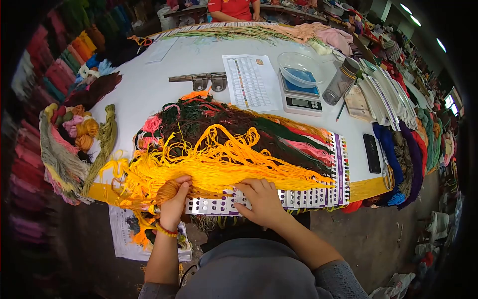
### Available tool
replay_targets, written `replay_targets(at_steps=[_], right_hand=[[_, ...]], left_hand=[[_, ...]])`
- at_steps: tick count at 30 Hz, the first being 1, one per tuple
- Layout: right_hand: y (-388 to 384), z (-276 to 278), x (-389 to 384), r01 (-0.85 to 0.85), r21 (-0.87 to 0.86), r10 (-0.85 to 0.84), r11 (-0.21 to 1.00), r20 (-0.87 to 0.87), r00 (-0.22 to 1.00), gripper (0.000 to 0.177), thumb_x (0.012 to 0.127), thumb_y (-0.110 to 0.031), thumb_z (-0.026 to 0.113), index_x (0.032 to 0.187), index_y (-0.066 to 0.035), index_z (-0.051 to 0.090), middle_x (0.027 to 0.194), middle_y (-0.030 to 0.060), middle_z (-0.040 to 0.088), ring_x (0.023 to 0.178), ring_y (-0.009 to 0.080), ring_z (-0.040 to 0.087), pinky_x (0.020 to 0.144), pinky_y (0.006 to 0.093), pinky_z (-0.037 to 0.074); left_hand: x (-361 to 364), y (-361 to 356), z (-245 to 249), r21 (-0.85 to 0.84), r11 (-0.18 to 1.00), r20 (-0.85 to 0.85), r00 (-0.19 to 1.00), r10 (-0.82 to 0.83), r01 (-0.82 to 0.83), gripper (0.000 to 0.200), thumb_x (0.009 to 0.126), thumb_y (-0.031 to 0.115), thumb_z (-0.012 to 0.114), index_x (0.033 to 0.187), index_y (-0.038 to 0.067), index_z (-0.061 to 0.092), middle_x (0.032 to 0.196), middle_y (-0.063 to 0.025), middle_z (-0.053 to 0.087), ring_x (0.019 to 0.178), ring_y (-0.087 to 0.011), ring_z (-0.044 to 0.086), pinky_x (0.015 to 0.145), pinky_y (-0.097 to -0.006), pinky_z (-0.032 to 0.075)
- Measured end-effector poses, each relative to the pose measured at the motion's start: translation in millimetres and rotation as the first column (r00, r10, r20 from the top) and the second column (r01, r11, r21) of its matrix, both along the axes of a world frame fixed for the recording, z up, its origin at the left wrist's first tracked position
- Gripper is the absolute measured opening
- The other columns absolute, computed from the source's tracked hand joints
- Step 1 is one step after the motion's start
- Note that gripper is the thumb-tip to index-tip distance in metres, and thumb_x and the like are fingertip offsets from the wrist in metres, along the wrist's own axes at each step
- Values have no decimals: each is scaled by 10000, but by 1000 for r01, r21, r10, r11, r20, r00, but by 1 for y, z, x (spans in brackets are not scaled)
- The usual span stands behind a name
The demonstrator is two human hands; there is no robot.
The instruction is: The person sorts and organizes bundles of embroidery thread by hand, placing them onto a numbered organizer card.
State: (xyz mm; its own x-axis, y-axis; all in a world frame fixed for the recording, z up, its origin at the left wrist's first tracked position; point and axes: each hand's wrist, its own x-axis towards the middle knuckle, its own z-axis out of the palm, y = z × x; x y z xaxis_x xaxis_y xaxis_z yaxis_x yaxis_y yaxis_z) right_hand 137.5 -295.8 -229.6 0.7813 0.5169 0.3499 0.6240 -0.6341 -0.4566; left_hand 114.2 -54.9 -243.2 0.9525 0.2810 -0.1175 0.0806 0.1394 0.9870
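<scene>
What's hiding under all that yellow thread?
Under the yellow thread, a long white card with punched holes peeks out where the right hand rests. Green, brown and pink threads lie beneath too. The table below them is covered.

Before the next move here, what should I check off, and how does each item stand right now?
1. Left hand closed on orange-brown bundle: ok.
2. Right hand pressing down on punched card: ok.
3. Right hand pinching a single strand: cannot tell.
4. Yellow threads lying untangled: not ok, loops cross.
5. Phone apart from the yellow threads: ok.
</scene>
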Motion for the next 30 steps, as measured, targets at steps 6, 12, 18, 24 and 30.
replay_targets(at_steps=[6,12,18,24,30], right_hand=[[-1,4,-3,-5,79,4,997,21,1000,293,678,-243,655,920,-109,560,893,52,511,824,244,485,697,358,349],[3,5,-1,10,-3,-10,1000,-6,1000,300,667,-238,659,914,-99,560,841,57,499,801,244,484,676,358,348],[-3,2,-2,32,30,-33,999,1,999,302,675,-212,652,937,-91,561,866,61,505,812,244,486,688,355,349],[-3,13,-5,-8,101,4,995,35,999,250,685,-178,652,907,-99,568,865,42,527,808,236,499,699,350,359],[17,24,-7,-148,389,250,909,-225,942,139,746,-129,622,864,-77,572,757,60,553,655,194,548,579,297,425]], left_hand=[[-16,-10,32,173,985,26,1000,-15,10,150,805,41,585,946,-9,585,860,-22,583,780,-79,517,706,-216,416],[-3,-33,32,395,859,-50,941,-334,326,130,795,60,592,909,-4,594,780,-12,582,710,-63,519,634,-210,423],[-4,-22,11,261,925,-44,960,-275,277,127,835,55,538,929,-18,584,828,-26,589,737,-74,529,651,-214,427],[-30,11,28,-51,997,-173,983,-65,57,191,880,175,484,913,6,565,629,-7,510,471,-61,405,406,-190,315],[-65,0,33,-432,869,-36,959,-282,239,340,913,324,392,893,24,550,527,-6,385,404,-74,294,350,-210,225]])
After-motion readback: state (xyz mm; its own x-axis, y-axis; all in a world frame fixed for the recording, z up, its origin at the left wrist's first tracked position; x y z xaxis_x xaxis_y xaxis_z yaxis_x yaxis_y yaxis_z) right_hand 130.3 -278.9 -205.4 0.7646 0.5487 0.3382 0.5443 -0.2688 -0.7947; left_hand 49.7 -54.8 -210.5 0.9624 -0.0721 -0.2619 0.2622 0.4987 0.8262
